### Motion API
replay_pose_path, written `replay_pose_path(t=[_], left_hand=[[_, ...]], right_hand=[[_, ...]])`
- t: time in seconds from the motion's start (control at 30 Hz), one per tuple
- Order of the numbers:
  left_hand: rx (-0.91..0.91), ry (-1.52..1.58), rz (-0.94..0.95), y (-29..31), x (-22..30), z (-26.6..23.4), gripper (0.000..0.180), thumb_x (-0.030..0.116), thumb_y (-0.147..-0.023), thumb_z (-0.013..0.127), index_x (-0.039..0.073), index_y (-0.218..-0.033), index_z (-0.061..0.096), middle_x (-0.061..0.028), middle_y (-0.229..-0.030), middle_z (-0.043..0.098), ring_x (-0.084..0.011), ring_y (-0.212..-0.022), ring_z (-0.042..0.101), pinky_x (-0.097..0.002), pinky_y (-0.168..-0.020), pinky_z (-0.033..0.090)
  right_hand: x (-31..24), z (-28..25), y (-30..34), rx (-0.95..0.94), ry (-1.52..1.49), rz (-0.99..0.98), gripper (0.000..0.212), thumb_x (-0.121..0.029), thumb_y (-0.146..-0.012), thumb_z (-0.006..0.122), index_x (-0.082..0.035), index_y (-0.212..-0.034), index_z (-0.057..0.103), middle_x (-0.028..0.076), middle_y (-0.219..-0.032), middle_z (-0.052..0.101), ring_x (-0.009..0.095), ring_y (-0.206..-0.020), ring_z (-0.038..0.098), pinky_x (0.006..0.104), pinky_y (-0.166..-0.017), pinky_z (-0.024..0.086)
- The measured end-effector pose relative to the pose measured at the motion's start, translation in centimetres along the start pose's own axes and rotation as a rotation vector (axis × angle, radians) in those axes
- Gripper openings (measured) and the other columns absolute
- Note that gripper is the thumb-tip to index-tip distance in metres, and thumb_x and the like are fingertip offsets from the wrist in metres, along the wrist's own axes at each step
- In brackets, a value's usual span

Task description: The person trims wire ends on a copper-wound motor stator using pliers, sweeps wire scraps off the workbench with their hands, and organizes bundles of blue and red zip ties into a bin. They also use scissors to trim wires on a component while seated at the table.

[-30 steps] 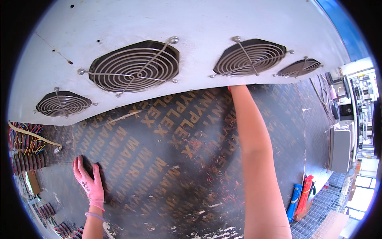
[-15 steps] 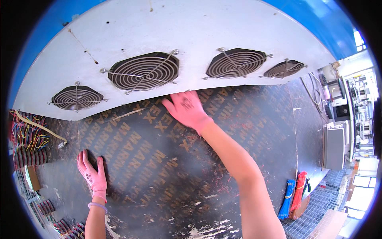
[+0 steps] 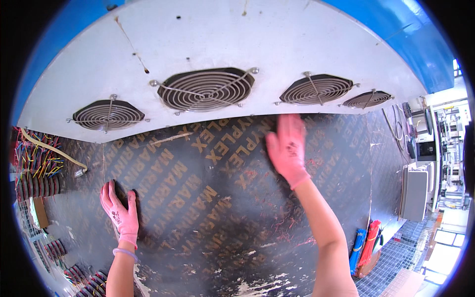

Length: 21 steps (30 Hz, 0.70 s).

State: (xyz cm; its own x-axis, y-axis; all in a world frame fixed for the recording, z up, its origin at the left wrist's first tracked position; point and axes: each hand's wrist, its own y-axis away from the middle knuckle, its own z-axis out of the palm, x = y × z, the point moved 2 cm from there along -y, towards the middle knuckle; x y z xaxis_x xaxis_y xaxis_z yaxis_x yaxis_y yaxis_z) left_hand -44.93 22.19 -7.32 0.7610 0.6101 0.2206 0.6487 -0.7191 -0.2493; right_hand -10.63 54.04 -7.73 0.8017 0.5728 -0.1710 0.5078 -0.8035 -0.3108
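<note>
The left hand (image 3: 120, 214), in a pink glove, lies flat and open on the dark board (image 3: 217, 208), with coloured wires (image 3: 32, 158) just beyond its outer side. The worn, scuffed board runs left to right between both hands, bare. The right hand (image 3: 288, 148), open and blurred, sits near the board's far edge, under the white fan panel (image 3: 222, 59).

Pink gloves are covering the left hand (image 3: 120, 214) and right hand (image 3: 288, 150). The board (image 3: 208, 222) is showing dark brown with tan lettering, the panel (image 3: 222, 44) white, the fan grilles (image 3: 208, 89) grey.
</note>
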Motion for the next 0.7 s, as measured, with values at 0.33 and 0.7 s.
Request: replay_pose_path(t=[0.33,0.7], left_hand=[[-0.025,0.049,0.008,-0.9,0.3,0.3,0.062,0.027,-0.088,0.064,0.003,-0.140,0.041,-0.0193,-0.142,0.038,-0.0358,-0.134,0.034,-0.0450,-0.112,0.024],[-0.035,0.042,0.027,-0.4,-0.5,0.4,0.063,0.029,-0.089,0.063,0.004,-0.141,0.039,-0.0178,-0.144,0.036,-0.0354,-0.136,0.030,-0.0459,-0.113,0.022]], right_hand=[[-1.8,11.1,-12.5,-0.353,-0.186,0.104,0.047,-0.036,-0.094,0.046,-0.009,-0.133,0.050,0.012,-0.141,0.047,0.034,-0.128,0.043,0.0485,-0.111,0.027],[10.8,9.0,-11.2,-0.338,0.007,0.290,0.061,-0.044,-0.094,0.043,-0.006,-0.142,0.040,0.016,-0.147,0.039,0.036,-0.135,0.034,0.0482,-0.114,0.021]])
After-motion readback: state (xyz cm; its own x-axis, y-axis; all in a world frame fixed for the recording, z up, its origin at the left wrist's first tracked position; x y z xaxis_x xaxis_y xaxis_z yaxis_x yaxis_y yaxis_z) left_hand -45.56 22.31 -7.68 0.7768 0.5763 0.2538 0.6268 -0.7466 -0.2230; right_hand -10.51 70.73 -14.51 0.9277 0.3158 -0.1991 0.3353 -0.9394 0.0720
